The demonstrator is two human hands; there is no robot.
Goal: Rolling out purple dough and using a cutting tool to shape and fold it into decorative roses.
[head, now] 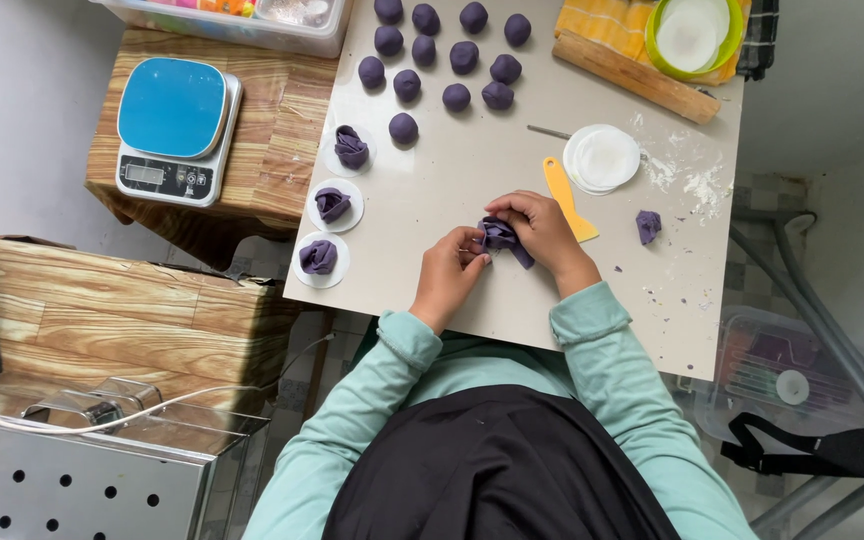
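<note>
Sitting at nine o'clock on a wood-grain stand, a kitchen scale [174, 130] with a blue top marks the left edge of the work area. Just right of it, on the pale board [472, 170], three folded purple dough pieces rest on round white papers [336, 204], lined up from ten o'clock down toward the centre. Above them, at twelve o'clock, a cluster of purple dough balls [447, 55] lies in loose rows.

At the centre of the board the left hand [448, 275] curls its fingers closed against a purple dough piece [501, 237], pinching its left side. The right hand [544, 230] grips the same piece from above and to the right, fingers bent over it, so both hands hold it just above the board surface.

Immediately right of the right hand, at about one o'clock, a yellow scraper [567, 198] lies flat, and beyond it a stack of white paper rounds [603, 157]. A small purple dough scrap [648, 226] sits at three o'clock, apart from the hands. At the top right, a wooden rolling pin [635, 78] lies beside a green-rimmed bowl [692, 36].
</note>
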